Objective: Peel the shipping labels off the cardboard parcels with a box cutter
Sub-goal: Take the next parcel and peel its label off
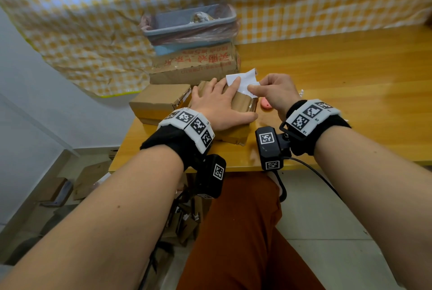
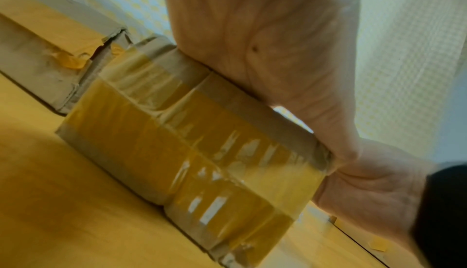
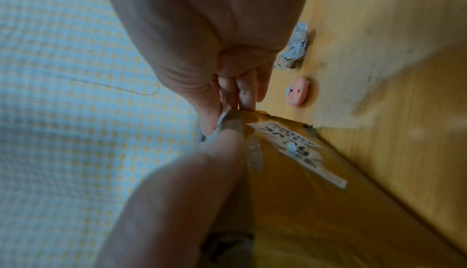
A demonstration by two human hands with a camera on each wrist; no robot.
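Note:
A small taped cardboard parcel (image 1: 243,102) (image 2: 192,144) lies near the table's front edge. My left hand (image 1: 217,102) lies flat on its top with straight fingers, thumb along the near side. A white shipping label (image 1: 243,81), half lifted off the parcel, is pinched by my right hand (image 1: 268,90) between thumb and fingers (image 3: 212,112). Torn printed scraps of label (image 3: 303,152) still stick to the parcel's top. A small round pink box cutter (image 1: 266,104) (image 3: 298,90) lies on the table just right of the parcel, untouched.
Another parcel (image 1: 159,102) lies to the left, and a large box (image 1: 194,65) behind carries a blue lined bin (image 1: 187,25). A crumpled paper scrap (image 3: 295,46) lies beyond the cutter. A checkered cloth (image 1: 93,21) covers the wall. More cardboard lies on the floor (image 1: 88,182).

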